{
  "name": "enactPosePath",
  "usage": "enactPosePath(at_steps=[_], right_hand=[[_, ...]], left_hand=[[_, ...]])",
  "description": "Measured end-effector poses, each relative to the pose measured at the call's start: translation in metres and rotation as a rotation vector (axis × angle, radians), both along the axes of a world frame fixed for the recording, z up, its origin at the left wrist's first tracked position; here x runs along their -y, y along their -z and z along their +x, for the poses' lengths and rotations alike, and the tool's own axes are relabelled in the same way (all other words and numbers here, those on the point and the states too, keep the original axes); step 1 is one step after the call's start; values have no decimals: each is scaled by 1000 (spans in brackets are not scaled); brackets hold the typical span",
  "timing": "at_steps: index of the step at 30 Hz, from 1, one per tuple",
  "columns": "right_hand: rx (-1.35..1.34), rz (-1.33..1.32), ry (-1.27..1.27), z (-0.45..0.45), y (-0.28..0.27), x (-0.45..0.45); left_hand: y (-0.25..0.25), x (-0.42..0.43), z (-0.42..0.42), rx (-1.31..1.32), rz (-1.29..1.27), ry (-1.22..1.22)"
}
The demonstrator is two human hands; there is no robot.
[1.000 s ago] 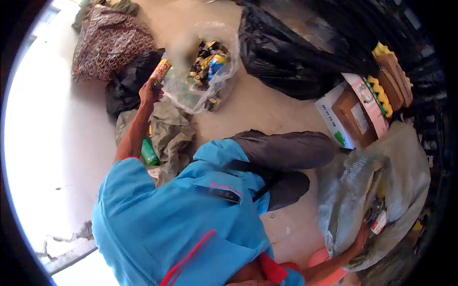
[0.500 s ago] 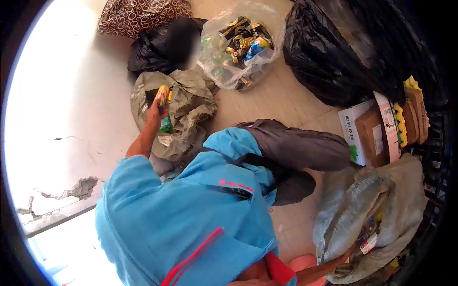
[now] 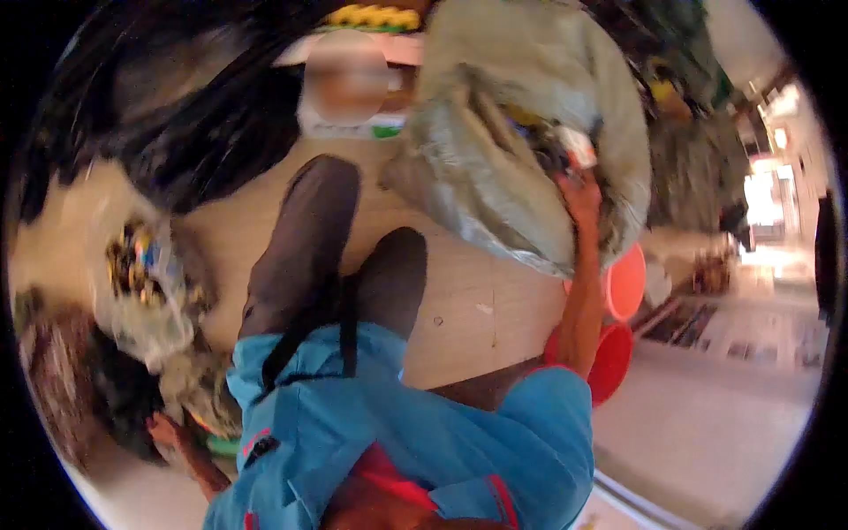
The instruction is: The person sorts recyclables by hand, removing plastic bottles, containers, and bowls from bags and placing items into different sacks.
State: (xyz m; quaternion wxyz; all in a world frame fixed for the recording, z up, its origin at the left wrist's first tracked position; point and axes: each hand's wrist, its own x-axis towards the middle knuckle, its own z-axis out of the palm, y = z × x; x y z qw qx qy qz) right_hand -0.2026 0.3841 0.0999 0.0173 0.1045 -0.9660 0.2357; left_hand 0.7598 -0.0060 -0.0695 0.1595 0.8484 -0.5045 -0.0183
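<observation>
A sack (image 3: 512, 53) is gaping at the right hand (image 3: 580, 196), seemingly for access, blur hiding whether this or the left hand (image 3: 165, 431) is gripping anything.

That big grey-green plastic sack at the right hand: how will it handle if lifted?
The big grey-green plastic sack is probably floppy: its sides crease and fold. It may spill if tipped, since it gapes open, with loose items showing beside the right hand. Weight is unclear: its sides look opaque.
</observation>
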Motion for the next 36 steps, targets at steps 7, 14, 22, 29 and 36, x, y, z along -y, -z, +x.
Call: enactPosePath(at_steps=[7, 14, 22, 29, 36], right_hand=[[-178, -590, 73, 20, -52, -5], [-132, -862, -106, 48, -108, 22], [234, -1085, -383, -5, -94, 18], [-404, 439, -359, -64, -3, -14], [-106, 419, -395, -75, -9, -1]], left_hand=[[-156, 96, -428, -999, -304, 842], [-225, -131, -792, -1105, 25, 2137], [-173, -179, -926, -976, 219, 1884], [-143, -144, -939, -767, 823, 1777], [-160, -139, -957, -765, 1001, 1782]])
